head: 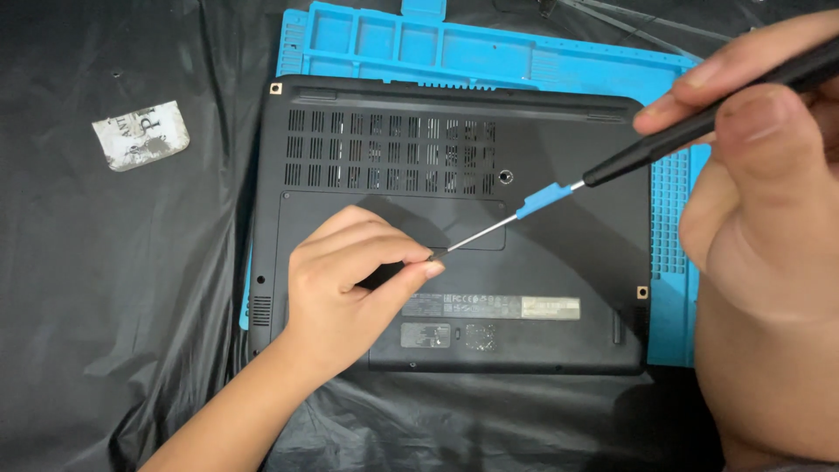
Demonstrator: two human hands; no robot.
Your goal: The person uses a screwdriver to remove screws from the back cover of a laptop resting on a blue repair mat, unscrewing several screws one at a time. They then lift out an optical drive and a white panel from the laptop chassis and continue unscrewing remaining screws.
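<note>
Sticker scrap: a torn grey-and-white label (141, 135) lies well to the left of the laptop, flat on the black plastic sheet (105, 288) that covers the desk.

Left hand: the left hand (350, 284) rests on the laptop's underside, over the lower left part of the base panel; thumb and forefinger are pinched together right at the screwdriver's tip, on something too small to make out.

Laptop: a black laptop (559, 262) lies bottom-up, vent slots across its upper half, a silver-grey label strip and two small patches near its front edge, a brass-coloured screw boss at the upper left corner and another at the right edge.

Mat: a blue repair mat (454, 44) with moulded compartments sits under the laptop, showing above it and along its right side.

Screwdriver: a slim precision screwdriver (559, 194), with black handle, blue collar and thin steel shaft, slants down across the laptop's middle from upper right to the left hand's fingertips.

Right hand: the right hand (760, 175) hovers over the laptop's right edge, close to the camera, fingers clamped on the screwdriver's handle.
</note>
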